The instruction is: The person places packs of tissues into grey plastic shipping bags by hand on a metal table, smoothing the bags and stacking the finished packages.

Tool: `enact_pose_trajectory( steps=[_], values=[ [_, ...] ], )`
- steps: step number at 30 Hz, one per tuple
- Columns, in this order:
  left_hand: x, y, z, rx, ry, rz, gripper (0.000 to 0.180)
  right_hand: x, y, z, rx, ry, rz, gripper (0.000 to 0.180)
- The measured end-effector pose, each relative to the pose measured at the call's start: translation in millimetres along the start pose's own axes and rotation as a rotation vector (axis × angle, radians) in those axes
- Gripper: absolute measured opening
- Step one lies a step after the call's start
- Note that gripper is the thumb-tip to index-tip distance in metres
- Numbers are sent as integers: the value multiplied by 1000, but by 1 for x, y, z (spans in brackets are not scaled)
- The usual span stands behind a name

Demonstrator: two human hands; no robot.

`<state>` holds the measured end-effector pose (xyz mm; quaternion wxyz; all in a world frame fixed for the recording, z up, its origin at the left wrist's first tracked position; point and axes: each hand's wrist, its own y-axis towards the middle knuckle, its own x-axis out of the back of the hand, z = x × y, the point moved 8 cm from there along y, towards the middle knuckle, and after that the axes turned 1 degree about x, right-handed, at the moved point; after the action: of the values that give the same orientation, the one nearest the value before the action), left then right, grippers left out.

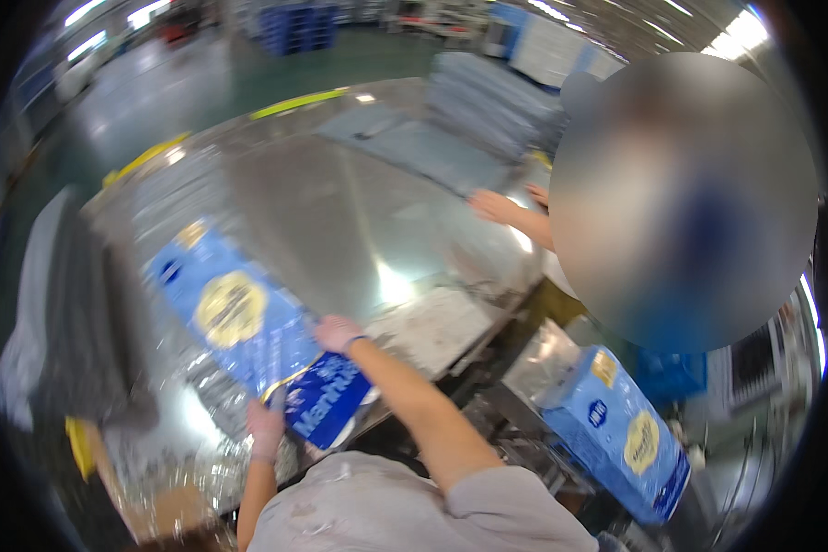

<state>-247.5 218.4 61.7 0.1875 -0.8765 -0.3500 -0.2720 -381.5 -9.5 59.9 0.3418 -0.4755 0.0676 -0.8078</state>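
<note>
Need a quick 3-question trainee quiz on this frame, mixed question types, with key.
1. True or false: both of the person's hands are on the flat blue bag lying on the shiny metal table.
2. Which hand is at the bag's dark blue end nearest the person? A) left hand B) right hand C) the co-worker's hand
3. Fill in: a second, filled blue bag stands to the person's ____, below the table edge.

Key: 1 true; 2 A; 3 right.
</note>
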Motion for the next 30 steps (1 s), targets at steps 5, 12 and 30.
enact_pose_trajectory(
  steps=[5, 12, 30],
  values=[
    [52, -31, 40, 149, 141, 180, 68, -58, -54, 6, -16, -93, 75, 65],
    [109, -86, 67, 157, 292, 144, 85, -110, -114, 32, 113, -202, 200, 76],
    [86, -279, 232, 875, -759, 795, 66, -172, -255, -30, -66, -124, 1045, 43]
  ],
)
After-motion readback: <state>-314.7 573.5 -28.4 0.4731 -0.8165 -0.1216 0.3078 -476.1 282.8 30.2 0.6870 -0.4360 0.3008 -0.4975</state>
